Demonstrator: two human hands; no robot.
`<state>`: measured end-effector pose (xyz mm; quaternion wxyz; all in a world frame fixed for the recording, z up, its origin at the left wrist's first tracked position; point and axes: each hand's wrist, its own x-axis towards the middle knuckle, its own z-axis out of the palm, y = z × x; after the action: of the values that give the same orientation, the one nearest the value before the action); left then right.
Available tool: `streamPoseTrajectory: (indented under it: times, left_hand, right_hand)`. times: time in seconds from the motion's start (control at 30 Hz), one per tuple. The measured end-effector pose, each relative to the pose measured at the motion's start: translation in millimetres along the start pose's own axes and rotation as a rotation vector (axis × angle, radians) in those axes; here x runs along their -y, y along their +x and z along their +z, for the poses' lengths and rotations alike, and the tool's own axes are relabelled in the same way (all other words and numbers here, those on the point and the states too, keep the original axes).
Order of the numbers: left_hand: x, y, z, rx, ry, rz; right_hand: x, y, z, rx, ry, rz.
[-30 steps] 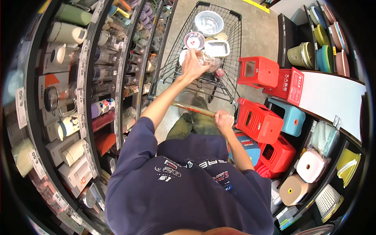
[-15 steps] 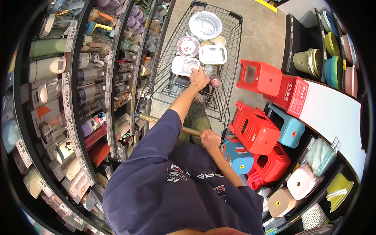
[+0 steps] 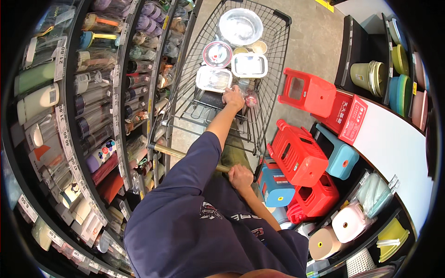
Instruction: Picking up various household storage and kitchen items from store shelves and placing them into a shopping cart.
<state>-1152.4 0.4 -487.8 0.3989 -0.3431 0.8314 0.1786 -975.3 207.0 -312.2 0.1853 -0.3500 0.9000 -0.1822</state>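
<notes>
My left hand (image 3: 233, 98) reaches down into a black wire shopping cart (image 3: 271, 69), its fingers bunched over the near part of the load. It is beside a white-rimmed rectangular container (image 3: 213, 79) and a small clear item (image 3: 244, 85); what its fingertips hold, if anything, is hidden. Just right of it sits a small red-and-clear item (image 3: 251, 98). A second rectangular container (image 3: 250, 65), a round red-rimmed one (image 3: 217, 54), and a large clear round bowl (image 3: 240, 27) lie farther in. My right hand (image 3: 241, 177) is closed around the cart's handle (image 3: 185, 154).
Shelves (image 3: 120, 88) packed with bottles and cups line the left side. At right stand red plastic stools (image 3: 299, 153), a blue stool (image 3: 276, 185) and a red box (image 3: 345, 116). Green tubs (image 3: 367, 76) and lidded bins (image 3: 347, 222) fill the right-hand shelves.
My left hand has drawn slightly back from the near rectangular container, toward the small clear item. My right hand stays on the handle. The view has shifted a little.
</notes>
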Motion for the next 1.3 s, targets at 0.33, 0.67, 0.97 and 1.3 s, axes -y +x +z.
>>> streamPoseTrajectory:
  times: [0.33,0.67,0.97,1.3]
  left_hand:
    - [-2.4,-6.7,4.0,-0.097,0.172,0.083]
    - [3.9,-4.5,6.1,-0.107,0.235,0.083]
    - [1.1,7.9,13.9,-0.094,0.214,0.100]
    - [12.0,21.9,32.4,-0.129,0.174,0.133]
  right_hand:
    - [3.2,-2.0,2.6,-0.017,0.008,0.001]
    - [7.3,-2.0,4.2,-0.030,0.027,0.013]
    - [8.6,-6.2,7.4,-0.045,0.047,0.022]
    - [7.3,-9.1,13.9,-0.088,0.071,0.007]
